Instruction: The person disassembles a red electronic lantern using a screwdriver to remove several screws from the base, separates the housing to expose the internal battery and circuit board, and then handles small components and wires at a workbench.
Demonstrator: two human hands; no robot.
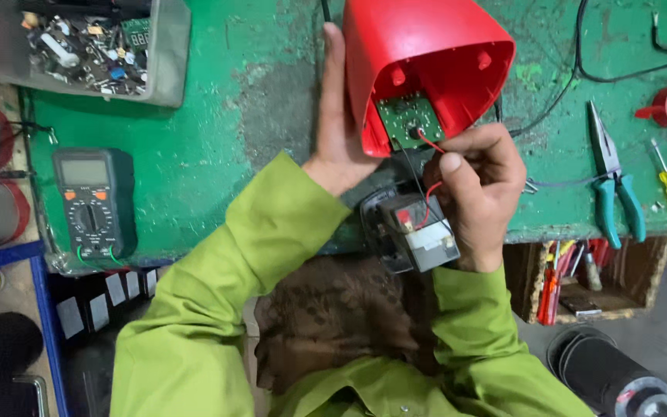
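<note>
The left hand lies flat against the red housing at the middle of the green bench. The right hand pinches the red wire near the circuit board, above the small battery. It is better to keep the housing steady and pull the wire gently.

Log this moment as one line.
left hand: steadies red housing | right hand: pinches red wire at circuit board | battery: below

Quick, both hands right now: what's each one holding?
Left hand: open, flat against the side of the red housing.
Right hand: closed, pinching the red wire by the green circuit board.
</note>
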